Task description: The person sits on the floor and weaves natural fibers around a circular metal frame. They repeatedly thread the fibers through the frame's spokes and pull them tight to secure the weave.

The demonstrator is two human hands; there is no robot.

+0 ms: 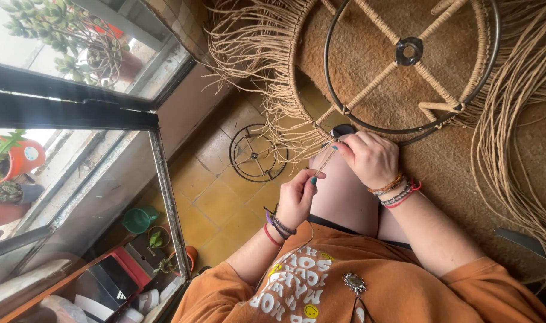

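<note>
both hands are mid-knot: the left hand [295, 200] and right hand [370, 157] each pinch thin tan cords [327, 160] hanging from the big black metal hoop [338, 107]. next, i'd say, the knot wants pulling snug toward the rim.

Large ring [411, 67]: dark, smooth metal hoop, faintly glossy; spokes wrapped in tan, matt cord. Cords [512, 149]: pale, fibrous twine hanging in loose, rough strands. Strand [325, 161] pinched between left hand [297, 200] and right hand [371, 158]: same matt fibre. Small ring [256, 153]: bare black metal wire. Rug [368, 36]: brown, coarse woven cloth. Floor [216, 203]: yellow tiles, dull sheen. Shirt [392, 287]: orange, soft matt cloth. Window frame [69, 110]: dark painted metal around glass.
</note>
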